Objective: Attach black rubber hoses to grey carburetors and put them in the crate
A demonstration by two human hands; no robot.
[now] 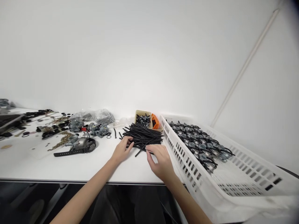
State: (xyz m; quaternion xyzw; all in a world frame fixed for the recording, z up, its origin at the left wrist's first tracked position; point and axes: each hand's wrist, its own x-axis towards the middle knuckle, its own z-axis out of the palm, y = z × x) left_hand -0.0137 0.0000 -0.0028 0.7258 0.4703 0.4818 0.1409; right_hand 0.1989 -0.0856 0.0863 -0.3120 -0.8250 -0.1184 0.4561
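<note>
A pile of thin black rubber tubes [144, 134] lies on the white table in front of me. At its left front edge is my left hand [121, 150], thumb and fingers apart, fingertips touching the tubes. My right hand [161, 161] reaches in at the right front side, its fingers bent over the tube ends and the thumb held apart; I see nothing in its grip. One tube sticks out of the heap toward me between the hands. A metal carburetor [81, 143] with a black strap-like piece rests on the table to the left.
A white slatted crate [179, 152] with rows of carburetors [198, 144] stands on the right. Behind the tubes are a cream bin [143, 112] of small parts and an orange basket [155, 122]. More carburetors [98, 129], plastic bags [102, 116] and brass pieces [62, 140] lie left.
</note>
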